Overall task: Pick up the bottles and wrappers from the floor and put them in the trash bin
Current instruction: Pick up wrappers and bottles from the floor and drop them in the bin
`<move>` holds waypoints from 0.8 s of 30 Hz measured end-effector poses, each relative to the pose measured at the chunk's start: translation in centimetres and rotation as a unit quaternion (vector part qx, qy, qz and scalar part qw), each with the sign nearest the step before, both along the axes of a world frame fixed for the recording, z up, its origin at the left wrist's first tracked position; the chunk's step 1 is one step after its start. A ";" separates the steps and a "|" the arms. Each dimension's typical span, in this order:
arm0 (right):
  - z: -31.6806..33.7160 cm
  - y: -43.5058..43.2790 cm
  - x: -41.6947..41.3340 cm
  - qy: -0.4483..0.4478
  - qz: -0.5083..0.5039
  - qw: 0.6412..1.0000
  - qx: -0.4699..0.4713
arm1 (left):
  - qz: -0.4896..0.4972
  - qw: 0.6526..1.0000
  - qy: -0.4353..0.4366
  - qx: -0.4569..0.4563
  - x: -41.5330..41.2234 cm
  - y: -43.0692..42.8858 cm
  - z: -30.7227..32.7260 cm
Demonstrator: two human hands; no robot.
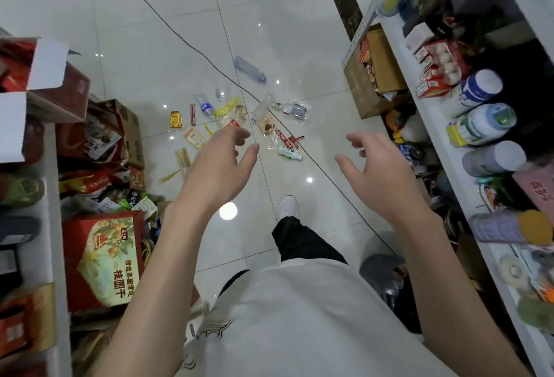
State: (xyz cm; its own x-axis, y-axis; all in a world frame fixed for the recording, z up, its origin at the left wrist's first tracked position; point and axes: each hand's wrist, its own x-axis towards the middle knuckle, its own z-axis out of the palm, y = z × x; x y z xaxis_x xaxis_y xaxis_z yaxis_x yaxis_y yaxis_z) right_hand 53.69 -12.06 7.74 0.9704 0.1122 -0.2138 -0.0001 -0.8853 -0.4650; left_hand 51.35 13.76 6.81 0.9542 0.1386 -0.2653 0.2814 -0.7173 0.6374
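Litter lies scattered on the white tiled floor ahead of me. A clear plastic bottle (pixel 249 69) lies farthest away, a small blue-labelled bottle (pixel 204 104) and a yellow wrapper (pixel 227 106) nearer, a gold wrapper (pixel 176 119) at the left, and a clear bottle (pixel 261 107) in the middle. A white-green wrapper (pixel 289 153) is the closest piece. My left hand (pixel 220 164) and my right hand (pixel 377 167) are held out above the floor, fingers apart, holding nothing. A grey bin with a dark liner (pixel 386 274) stands at my right side, partly hidden by my arm.
Red gift boxes and cartons (pixel 102 259) crowd the left side. A white shelf unit (pixel 467 125) with jars and boxes runs along the right, with a cardboard box (pixel 364 86) below it. A thin black cable (pixel 192 45) crosses the floor. My white shoe (pixel 288 206) steps forward.
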 end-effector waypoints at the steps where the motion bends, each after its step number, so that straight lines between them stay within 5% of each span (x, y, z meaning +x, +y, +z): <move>1: -0.2 0.1 2.0 0.005 0.001 1.000 -0.002 | -0.001 1.000 0.004 0.000 2.0 0.0 0.0; 12: -5.6 6.0 20.7 0.027 0.048 0.998 -0.023 | 0.004 1.000 0.021 -0.008 19.5 3.4 -3.8; 24: -24.9 11.5 30.6 0.080 -0.003 0.997 -0.006 | -0.026 0.998 0.064 0.008 33.0 8.8 -22.6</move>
